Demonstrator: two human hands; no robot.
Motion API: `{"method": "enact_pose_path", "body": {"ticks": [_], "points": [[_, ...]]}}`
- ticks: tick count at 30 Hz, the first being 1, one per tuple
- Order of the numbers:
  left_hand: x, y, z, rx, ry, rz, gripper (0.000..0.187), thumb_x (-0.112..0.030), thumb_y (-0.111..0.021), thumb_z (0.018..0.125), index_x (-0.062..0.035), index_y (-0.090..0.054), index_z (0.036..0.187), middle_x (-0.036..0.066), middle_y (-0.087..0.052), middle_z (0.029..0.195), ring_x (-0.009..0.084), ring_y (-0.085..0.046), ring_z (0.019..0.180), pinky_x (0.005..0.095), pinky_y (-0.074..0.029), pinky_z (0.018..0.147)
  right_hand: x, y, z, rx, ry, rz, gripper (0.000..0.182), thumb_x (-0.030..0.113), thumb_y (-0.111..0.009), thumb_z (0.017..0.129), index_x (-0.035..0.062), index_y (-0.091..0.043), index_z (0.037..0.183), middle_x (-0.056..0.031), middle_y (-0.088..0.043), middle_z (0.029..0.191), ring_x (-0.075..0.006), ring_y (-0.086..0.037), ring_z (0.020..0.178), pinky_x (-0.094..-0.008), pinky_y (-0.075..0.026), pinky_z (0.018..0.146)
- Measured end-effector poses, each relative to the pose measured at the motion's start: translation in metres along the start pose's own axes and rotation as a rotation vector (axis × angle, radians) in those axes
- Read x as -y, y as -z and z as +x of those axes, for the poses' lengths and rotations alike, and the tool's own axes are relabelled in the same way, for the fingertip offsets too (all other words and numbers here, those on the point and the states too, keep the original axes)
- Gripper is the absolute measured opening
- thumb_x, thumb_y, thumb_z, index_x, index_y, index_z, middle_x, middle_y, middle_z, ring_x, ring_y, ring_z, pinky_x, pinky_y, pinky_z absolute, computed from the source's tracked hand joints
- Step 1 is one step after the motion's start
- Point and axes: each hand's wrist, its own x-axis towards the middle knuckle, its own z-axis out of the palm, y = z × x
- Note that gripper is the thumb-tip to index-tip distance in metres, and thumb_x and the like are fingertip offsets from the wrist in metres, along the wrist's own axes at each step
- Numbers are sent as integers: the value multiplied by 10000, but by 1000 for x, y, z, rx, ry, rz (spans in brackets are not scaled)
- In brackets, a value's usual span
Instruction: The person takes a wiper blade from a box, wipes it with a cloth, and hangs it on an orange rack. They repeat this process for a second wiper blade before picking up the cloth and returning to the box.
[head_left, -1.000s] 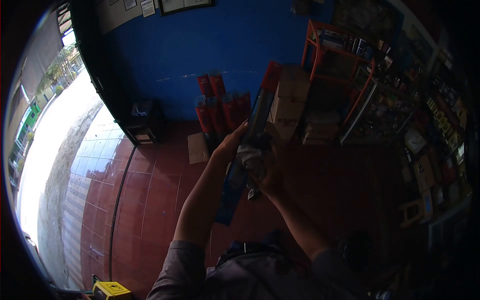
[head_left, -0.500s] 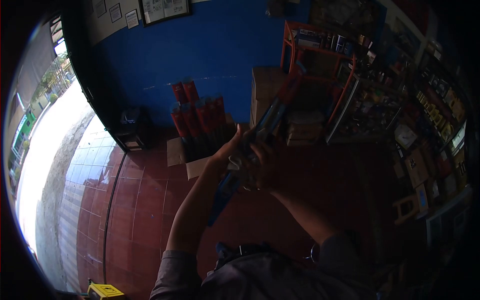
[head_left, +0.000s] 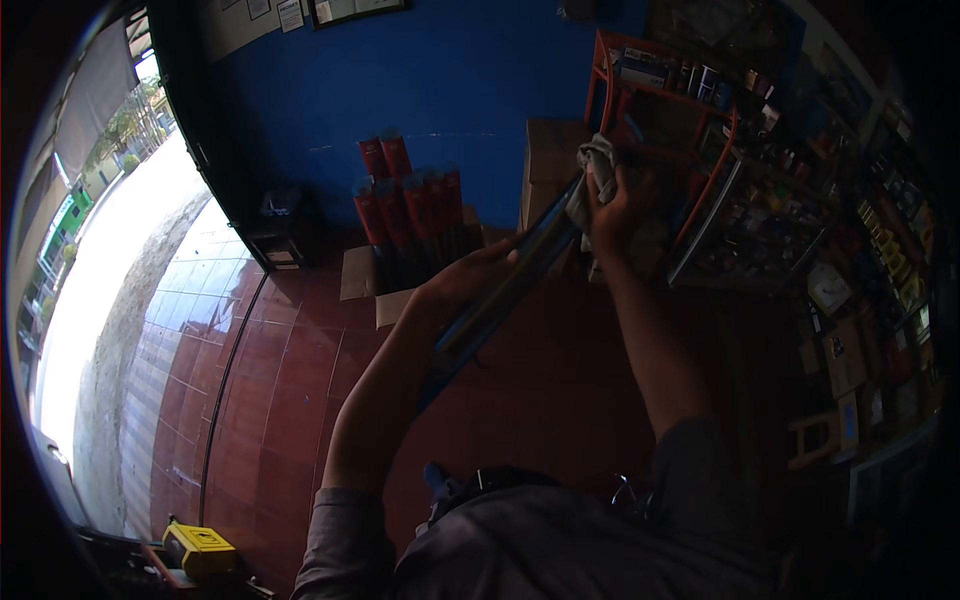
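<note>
A long, narrow package [head_left: 490, 318] with blue edges and a shiny face slants up and to the right in front of me. My left hand [head_left: 468, 275] is closed around its middle, the thumb lying along the upper side. At the package's upper end my right hand [head_left: 622, 208] is closed on a crumpled light grey cloth [head_left: 597, 160]. Cloth and hand cover that end of the package. Just beyond my left forearm, several red-topped tubes or packs [head_left: 420, 205] stand upright in an open cardboard box [head_left: 365, 275].
Stacked cartons [head_left: 548, 160] stand against the blue wall [head_left: 440, 80]. On the right are an orange shelf rack [head_left: 735, 130], a glass case [head_left: 740, 225] and crowded shelves. A yellow box [head_left: 205, 550] sits at lower left, near the bright doorway. Red tiles [head_left: 290, 400] cover the floor.
My right hand has moved up and right with the cloth, from the package's middle to its upper end. My left hand stays around the middle. The view has shifted slightly.
</note>
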Motion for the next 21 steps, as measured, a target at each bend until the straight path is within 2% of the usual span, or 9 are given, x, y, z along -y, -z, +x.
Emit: {"method": "enact_pose_path", "body": {"ticks": [2,3,5,9,10,12,16,19,21], "points": [[-15,1,9,-142,-130,-265,581,-383,-455,1085,-169,-291,1600,120,-517,1454,193,-486,1323,336,-408,1088,57,15,-51,56,-40,208,500,369,-772,847,83,-665,1243,-278,-482,1336,-466,-461,1263,-573,-380,1053],[-15,7,14,-147,-129,-265,581,-383,-455,1085,-169,-291,1600,120,-517,1454,193,-486,1323,336,-408,1088,89,40,-70,171,-69,318,471,277,-793,814,82,-682,1229,-263,-481,1321,-455,-470,1249,-553,-376,1057],[-11,21,23,-320,-318,-486,539,-355,-426,1098,-190,-305,1596,103,-513,1469,187,-525,1289,324,-440,1052,133,70,-105,269,-1,443,481,172,-803,765,82,-688,1224,-236,-486,1299,-438,-486,1230,-525,-397,1040],[-1,60,21,-399,-313,-424,514,-341,-412,1103,-187,-327,1586,58,-598,1338,143,-606,1127,292,-505,929,143,105,-178,637,188,699,529,116,-804,725,141,-690,1241,-199,-512,1263,-403,-529,1170,-512,-467,945],[1,65,18,-438,-338,-505,510,-347,-415,1102,-188,-337,1581,36,-619,1244,115,-611,1033,274,-515,863,136,112,-194,637,192,705,529,116,-804,725,141,-690,1241,-199,-512,1263,-403,-529,1170,-512,-467,945],[4,70,7,-493,-346,-569,510,-364,-429,1098,-195,-354,1573,0,-626,1030,64,-586,866,246,-520,754,122,125,-211,808,618,673,540,154,-785,727,204,-685,1255,-182,-525,1235,-378,-554,1105,-513,-491,878],[28,69,9,-516,-346,-605,508,-378,-446,1091,-201,-378,1562,-6,-634,1074,79,-603,889,254,-527,765,115,109,-197,749,675,705,556,206,-756,735,255,-669,1282,-159,-533,1217,-356,-565,1050,-518,-502,843],[48,55,8,-474,-243,-620,489,-389,-448,1088,-166,-440,1523,-5,-644,1105,93,-621,920,260,-534,764,119,66,-137,578,510,582,498,219,-722,779,237,-674,1274,-142,-533,1186,-344,-561,1030,-496,-505,836],[71,52,6,-437,-58,-789,479,-405,-453,1084,-124,-498,1468,19,-651,1154,113,-637,976,274,-548,798,119,37,-98,498,436,559,482,216,-733,776,209,-684,1255,-137,-529,1159,-339,-555,1027,-478,-499,841]]}}
